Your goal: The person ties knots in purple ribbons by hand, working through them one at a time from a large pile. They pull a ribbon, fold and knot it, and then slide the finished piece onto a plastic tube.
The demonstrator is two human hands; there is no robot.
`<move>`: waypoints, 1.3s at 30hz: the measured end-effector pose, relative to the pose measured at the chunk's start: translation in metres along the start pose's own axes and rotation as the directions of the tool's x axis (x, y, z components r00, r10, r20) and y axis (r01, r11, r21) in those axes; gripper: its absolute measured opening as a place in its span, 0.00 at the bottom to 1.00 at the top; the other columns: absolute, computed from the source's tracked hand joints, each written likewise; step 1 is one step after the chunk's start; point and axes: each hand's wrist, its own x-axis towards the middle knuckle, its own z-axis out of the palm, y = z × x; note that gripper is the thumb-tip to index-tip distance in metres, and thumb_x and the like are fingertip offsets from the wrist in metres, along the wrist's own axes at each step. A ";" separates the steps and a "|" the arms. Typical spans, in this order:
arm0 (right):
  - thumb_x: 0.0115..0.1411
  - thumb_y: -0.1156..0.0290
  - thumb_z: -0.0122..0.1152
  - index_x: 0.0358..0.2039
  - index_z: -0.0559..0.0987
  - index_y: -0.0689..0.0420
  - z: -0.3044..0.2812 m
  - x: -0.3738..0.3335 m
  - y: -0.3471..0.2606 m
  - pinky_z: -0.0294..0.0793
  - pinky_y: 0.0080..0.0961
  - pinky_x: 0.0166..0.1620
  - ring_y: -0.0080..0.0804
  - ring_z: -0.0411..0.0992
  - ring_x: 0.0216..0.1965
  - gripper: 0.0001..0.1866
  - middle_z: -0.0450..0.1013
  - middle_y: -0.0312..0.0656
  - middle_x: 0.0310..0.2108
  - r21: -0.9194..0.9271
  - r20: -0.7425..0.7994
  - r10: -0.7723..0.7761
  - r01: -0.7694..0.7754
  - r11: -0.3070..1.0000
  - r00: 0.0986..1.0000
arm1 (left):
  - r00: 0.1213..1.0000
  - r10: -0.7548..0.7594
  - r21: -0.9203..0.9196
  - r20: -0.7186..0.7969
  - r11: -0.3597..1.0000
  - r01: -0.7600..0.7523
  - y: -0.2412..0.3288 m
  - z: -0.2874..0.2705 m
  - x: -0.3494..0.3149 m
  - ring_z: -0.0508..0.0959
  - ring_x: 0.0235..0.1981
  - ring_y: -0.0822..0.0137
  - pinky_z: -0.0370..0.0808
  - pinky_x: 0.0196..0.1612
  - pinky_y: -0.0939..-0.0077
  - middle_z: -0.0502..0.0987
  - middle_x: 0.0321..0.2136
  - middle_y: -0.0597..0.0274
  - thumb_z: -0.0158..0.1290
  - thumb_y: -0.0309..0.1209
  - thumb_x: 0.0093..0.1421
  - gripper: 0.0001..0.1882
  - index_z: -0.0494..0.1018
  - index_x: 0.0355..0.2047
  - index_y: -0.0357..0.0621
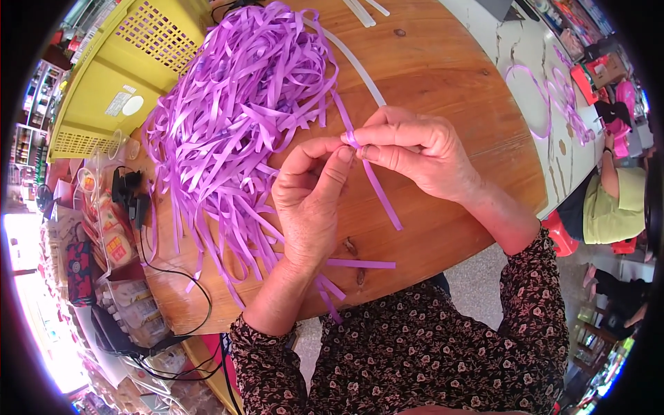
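A loop of purple ribbon (351,138) is pinched between both hands above the table. My left hand (311,190) is closed, thumb and forefinger pressed together at the ribbon. My right hand (422,149) holds it from the other side between thumb and fingers. One loose end of ribbon (382,197) hangs below my right hand, while the other runs up to a large tangled heap of purple ribbon (256,76). Behind my right fingers, a curved translucent white strip (360,69) passes out of sight; whether the hand touches it I cannot tell.
A yellow perforated crate (104,90) stands at the left beside the wooden table (443,69). Black cable (200,290) trails over the table's left edge. More translucent strips (360,12) lie at the far side. On the right, a marble-patterned table (512,76) carries purple ribbon (567,104), with another person nearby.
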 end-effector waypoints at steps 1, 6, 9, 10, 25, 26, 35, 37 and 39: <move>0.56 0.82 0.58 0.41 0.80 0.59 0.002 0.000 0.000 0.71 0.16 0.35 0.24 0.71 0.34 0.12 0.73 0.37 0.32 -0.071 -0.006 -0.038 0.037 0.997 0.999 | 1.000 0.023 0.021 -0.020 1.000 -0.023 0.000 0.001 -0.001 0.66 0.23 0.86 0.62 0.25 0.92 0.74 0.25 0.73 0.52 0.22 0.60 0.05 0.75 0.36 0.41; 0.51 0.83 0.61 0.41 0.80 0.58 0.003 -0.004 0.003 0.70 0.18 0.31 0.25 0.70 0.30 0.15 0.72 0.37 0.29 -0.407 -0.023 -0.223 0.195 0.893 0.975 | 0.999 0.048 0.068 -0.015 0.997 -0.047 -0.009 0.001 -0.002 0.65 0.25 0.86 0.62 0.27 0.92 0.72 0.26 0.73 0.52 0.20 0.59 0.06 0.75 0.37 0.39; 0.46 0.84 0.64 0.41 0.80 0.58 0.004 -0.004 0.009 0.69 0.20 0.29 0.28 0.69 0.28 0.18 0.71 0.37 0.28 -0.542 0.002 -0.356 0.300 0.785 0.934 | 0.998 0.057 0.078 -0.022 0.995 -0.055 -0.013 0.003 -0.004 0.66 0.26 0.85 0.63 0.29 0.92 0.72 0.27 0.73 0.53 0.20 0.59 0.06 0.75 0.37 0.38; 0.45 0.84 0.64 0.39 0.80 0.58 0.004 -0.004 0.009 0.69 0.21 0.28 0.29 0.69 0.27 0.18 0.71 0.37 0.27 -0.575 0.021 -0.387 0.328 0.749 0.922 | 0.997 0.077 0.106 -0.026 0.992 -0.074 -0.014 0.003 -0.004 0.66 0.27 0.85 0.64 0.30 0.92 0.71 0.28 0.74 0.53 0.20 0.59 0.05 0.75 0.36 0.38; 0.52 0.81 0.62 0.39 0.78 0.58 0.006 -0.002 -0.001 0.72 0.19 0.35 0.24 0.73 0.29 0.12 0.74 0.38 0.28 -0.074 -0.028 0.139 -0.140 0.987 0.990 | 0.993 -0.066 -0.062 -0.095 0.996 0.060 -0.006 0.002 -0.004 0.58 0.18 0.83 0.52 0.22 0.88 0.69 0.20 0.73 0.52 0.22 0.58 0.05 0.75 0.33 0.35; 0.50 0.81 0.62 0.38 0.78 0.59 0.004 -0.002 0.000 0.72 0.21 0.34 0.27 0.72 0.29 0.13 0.73 0.39 0.28 -0.280 0.005 -0.015 0.016 0.960 1.000 | 0.991 -0.102 -0.071 -0.090 0.993 0.096 -0.007 0.001 -0.003 0.57 0.18 0.83 0.51 0.22 0.87 0.68 0.19 0.74 0.52 0.22 0.58 0.05 0.75 0.33 0.35; 0.38 0.73 0.62 0.33 0.79 0.63 -0.008 -0.003 0.015 0.70 0.26 0.29 0.33 0.70 0.28 0.18 0.71 0.39 0.27 -0.684 0.347 -0.506 0.582 0.440 0.790 | 0.954 -0.299 0.170 0.032 0.942 0.289 0.002 -0.013 0.004 0.65 0.22 0.86 0.59 0.23 0.91 0.73 0.23 0.74 0.55 0.22 0.57 0.03 0.75 0.32 0.35; 0.38 0.73 0.62 0.33 0.80 0.63 -0.012 -0.002 0.019 0.70 0.26 0.28 0.32 0.70 0.28 0.17 0.71 0.39 0.27 -0.651 0.387 -0.552 0.642 0.404 0.739 | 0.941 -0.335 0.173 0.044 0.931 0.323 0.002 -0.014 0.007 0.65 0.21 0.87 0.58 0.22 0.91 0.72 0.22 0.74 0.55 0.22 0.56 0.03 0.75 0.32 0.35; 0.40 0.73 0.63 0.34 0.80 0.63 -0.014 0.000 0.020 0.70 0.25 0.28 0.32 0.69 0.28 0.17 0.71 0.39 0.27 -0.611 0.412 -0.570 0.680 0.405 0.711 | 0.928 -0.369 0.177 0.047 0.918 0.356 0.003 -0.015 0.008 0.64 0.20 0.87 0.58 0.22 0.91 0.72 0.22 0.75 0.56 0.23 0.56 0.04 0.75 0.31 0.35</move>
